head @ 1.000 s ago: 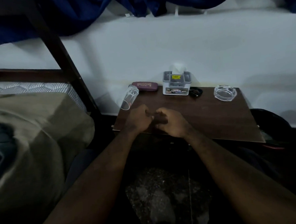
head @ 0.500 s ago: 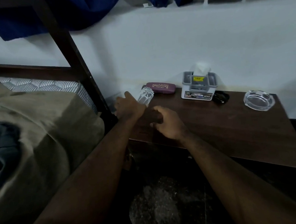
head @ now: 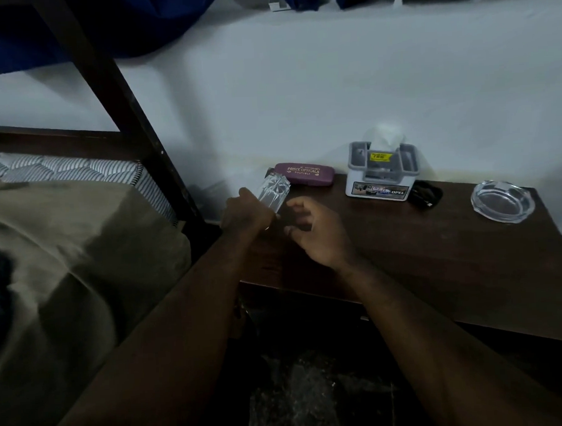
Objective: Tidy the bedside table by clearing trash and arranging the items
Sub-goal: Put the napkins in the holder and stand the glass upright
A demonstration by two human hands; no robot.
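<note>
My left hand (head: pixel 247 211): closed around a clear glass (head: pixel 273 193), tilted, at the bedside table's (head: pixel 438 253) near-left corner. My right hand (head: pixel 316 233): fingers loosely curled, holding nothing, just beside the glass. Along the wall: maroon spectacle case (head: pixel 305 174), grey tissue box (head: pixel 381 171), glass ashtray (head: pixel 502 201).

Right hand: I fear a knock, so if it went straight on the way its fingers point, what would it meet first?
Most likely the glass tumbler, held tilted in the left hand. The right hand hangs open just beside it, fingers curled that way. Depth is unclear; the purple spectacle case lies behind.
</note>
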